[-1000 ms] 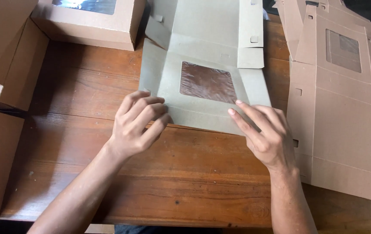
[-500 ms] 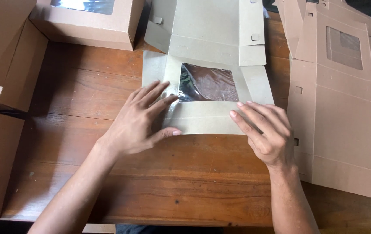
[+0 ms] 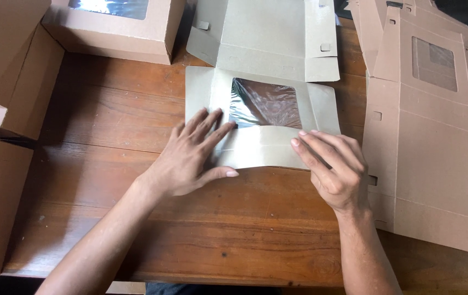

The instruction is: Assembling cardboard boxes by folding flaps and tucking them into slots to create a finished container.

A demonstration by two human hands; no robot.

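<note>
Your left hand (image 3: 193, 155) and right hand (image 3: 332, 166) press flat, fingers spread, gripping nothing, on the unfolded cardboard box (image 3: 261, 117) with its shiny plastic window, mid-table (image 3: 190, 235). A stack of flat brown boxes (image 3: 430, 125) lies right; an assembled window box (image 3: 113, 27) sits top left.

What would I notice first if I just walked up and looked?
Two hands, left hand and right hand, press flat on an unfolded box with a shiny window, mid-table. A stack of flat boxes lies at right; a made box sits top left.
</note>
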